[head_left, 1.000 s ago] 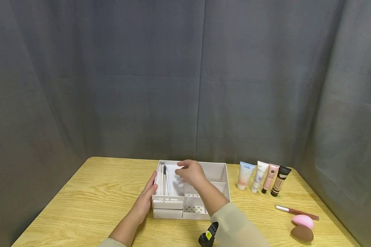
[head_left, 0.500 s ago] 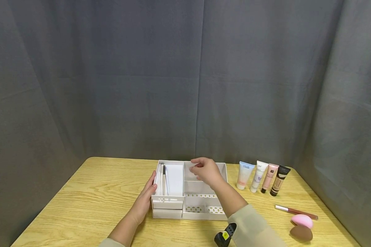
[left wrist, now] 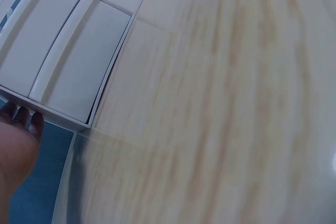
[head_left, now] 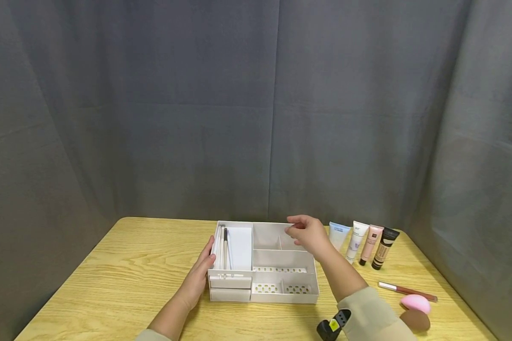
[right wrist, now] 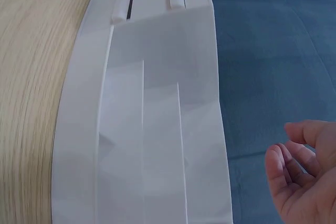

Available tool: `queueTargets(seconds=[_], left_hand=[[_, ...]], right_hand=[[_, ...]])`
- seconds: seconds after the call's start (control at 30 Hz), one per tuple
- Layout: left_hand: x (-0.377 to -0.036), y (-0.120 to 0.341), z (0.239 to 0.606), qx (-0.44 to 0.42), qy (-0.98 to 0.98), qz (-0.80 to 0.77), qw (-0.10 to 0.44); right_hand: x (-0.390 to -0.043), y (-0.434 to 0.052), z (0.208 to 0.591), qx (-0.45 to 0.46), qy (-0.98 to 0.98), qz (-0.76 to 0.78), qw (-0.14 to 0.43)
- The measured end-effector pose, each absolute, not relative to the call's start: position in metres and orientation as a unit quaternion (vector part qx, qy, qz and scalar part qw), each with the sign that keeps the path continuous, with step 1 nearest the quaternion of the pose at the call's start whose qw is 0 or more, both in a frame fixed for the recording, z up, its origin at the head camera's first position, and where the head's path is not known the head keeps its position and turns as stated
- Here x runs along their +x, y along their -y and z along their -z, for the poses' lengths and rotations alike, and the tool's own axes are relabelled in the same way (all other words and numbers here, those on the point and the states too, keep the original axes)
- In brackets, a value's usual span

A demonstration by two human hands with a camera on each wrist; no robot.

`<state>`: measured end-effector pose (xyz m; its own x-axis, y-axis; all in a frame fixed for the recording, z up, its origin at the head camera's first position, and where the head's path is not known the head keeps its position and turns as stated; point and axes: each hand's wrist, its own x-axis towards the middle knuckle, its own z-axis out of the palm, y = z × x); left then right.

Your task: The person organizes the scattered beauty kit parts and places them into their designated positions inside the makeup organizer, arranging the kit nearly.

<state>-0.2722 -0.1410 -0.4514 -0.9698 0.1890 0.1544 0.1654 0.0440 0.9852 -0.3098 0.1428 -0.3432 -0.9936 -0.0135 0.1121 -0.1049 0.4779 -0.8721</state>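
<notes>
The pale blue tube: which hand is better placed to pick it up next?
Probably the right hand: it looks empty and is near the pale blue tube, while the left hand touches the left side of the white organizer.

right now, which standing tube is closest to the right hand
The blue-topped tube, leftmost of four; the white tube, pink tube and black tube stand farther right.

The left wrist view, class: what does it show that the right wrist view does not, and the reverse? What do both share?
Only left wrist: the left hand plainly seen, at the white organizer's edge; the other has at most a pinkish sliver.

Only right wrist: the right hand, holding nothing.

Both: the organizer, its drawers, the wooden table and the blue-looking curtain.
</notes>
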Motion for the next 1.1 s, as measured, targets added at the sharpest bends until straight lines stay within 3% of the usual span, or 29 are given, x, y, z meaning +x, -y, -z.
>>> queueTargets(seconds=[1.1], left_hand=[[-0.27,0.138,0.451,0.122,-0.725,-0.678,0.01]], right_hand=[[-0.29,-0.273,0.33,-0.04,0.881,-0.467,0.069]])
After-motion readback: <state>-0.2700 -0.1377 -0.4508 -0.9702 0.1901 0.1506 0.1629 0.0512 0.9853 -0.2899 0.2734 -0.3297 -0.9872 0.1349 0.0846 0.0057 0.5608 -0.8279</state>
